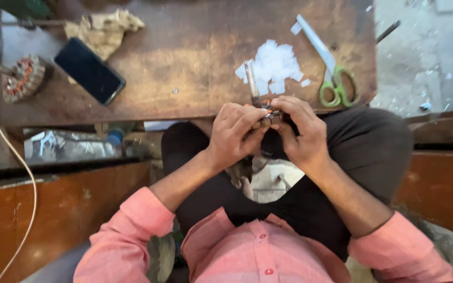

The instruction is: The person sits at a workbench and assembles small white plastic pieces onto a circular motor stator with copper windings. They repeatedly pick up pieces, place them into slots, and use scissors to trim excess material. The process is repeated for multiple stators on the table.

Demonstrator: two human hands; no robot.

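Two hands, the left hand (234, 133) and the right hand (300, 133), are clenched together on a small motor part (269, 116) above the lap, at the edge of the table (184, 63). It seems a fitting step; the next move needs fine finger work. No container shows. Paper bits (273, 65), scissors (336, 86) and a phone (89, 71) lie on the table.

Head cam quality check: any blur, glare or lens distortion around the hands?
Head view: wide-angle distortion bows the wooden table edge; left hand and right hand are slightly soft, so the small metal part between them is hard to read; the white paper scraps are nearly blown out; the phone screen shows little glare.
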